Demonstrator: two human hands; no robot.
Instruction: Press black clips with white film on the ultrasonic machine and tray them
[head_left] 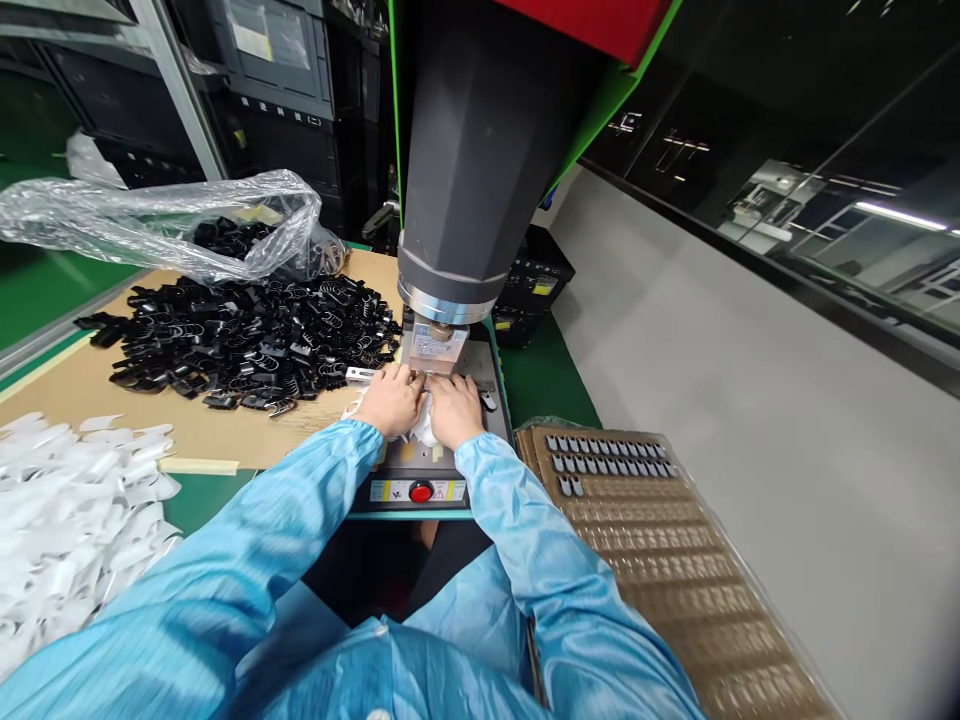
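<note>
Both hands meet on the machine's grey base plate (457,462), right under the metal press head (436,345). My left hand (391,400) has its fingers bent and pressed together at the fixture beneath the head. Close beside it, my right hand (454,408) is closed in the same way, fingertips at the same spot. Whatever the fingertips hold is too small and covered to make out. White thin pieces (424,425) show between and below the hands. A small black-and-white part (488,401) lies just right of my right hand.
A heap of black clips (255,335) covers the board at left, with a clear plastic bag (247,225) behind. White pieces (67,520) pile at lower left. A red button (421,491) faces me. At right, a blister tray (637,560) holds rows of grey parts.
</note>
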